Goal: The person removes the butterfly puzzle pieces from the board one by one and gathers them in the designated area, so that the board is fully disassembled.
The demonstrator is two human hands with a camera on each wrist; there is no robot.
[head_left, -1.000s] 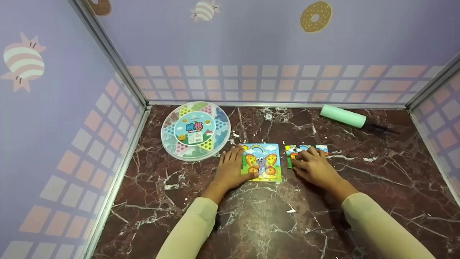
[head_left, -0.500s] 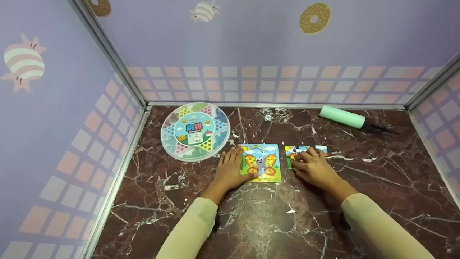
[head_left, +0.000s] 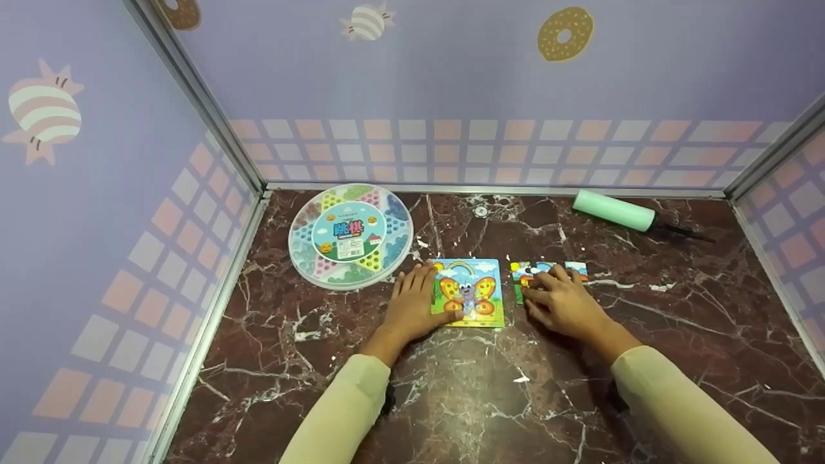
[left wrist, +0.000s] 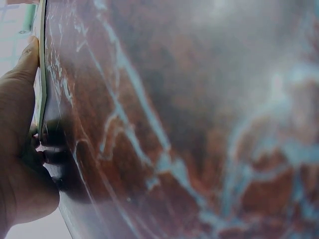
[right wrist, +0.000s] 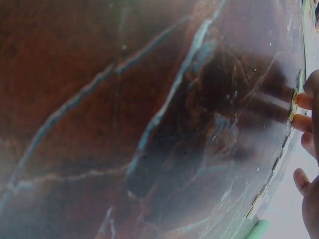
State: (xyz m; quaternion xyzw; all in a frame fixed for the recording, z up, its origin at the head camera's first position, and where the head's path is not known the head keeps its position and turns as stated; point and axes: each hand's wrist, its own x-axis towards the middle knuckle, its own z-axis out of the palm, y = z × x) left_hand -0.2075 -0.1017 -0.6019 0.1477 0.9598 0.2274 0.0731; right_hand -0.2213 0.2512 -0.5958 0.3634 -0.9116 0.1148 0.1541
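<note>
My left hand [head_left: 412,303] rests on the left side of a square butterfly jigsaw puzzle [head_left: 474,290], fingers reaching along its left edge and thumb across its lower part. In the left wrist view, the thumb [left wrist: 29,57] lies against the puzzle's thin edge. To the right, my right hand [head_left: 567,303] is over a small group of loose jigsaw pieces [head_left: 519,272], partly covering them. Its fingertips touch the pieces' near-left side; the right wrist view shows two fingers [right wrist: 302,101] down at their edges and another finger raised.
A round Chinese checkers set [head_left: 351,235] lies back left on the marbled table [head_left: 464,399]. A green cylinder [head_left: 615,209] with a black end, possibly a hand pump, lies back right. A small round disc [head_left: 481,211] is near the back wall. Printed panels border three sides.
Both hands hold almost the same place over the puzzle and the pieces. Only a very slight shift of the whole head view shows.
</note>
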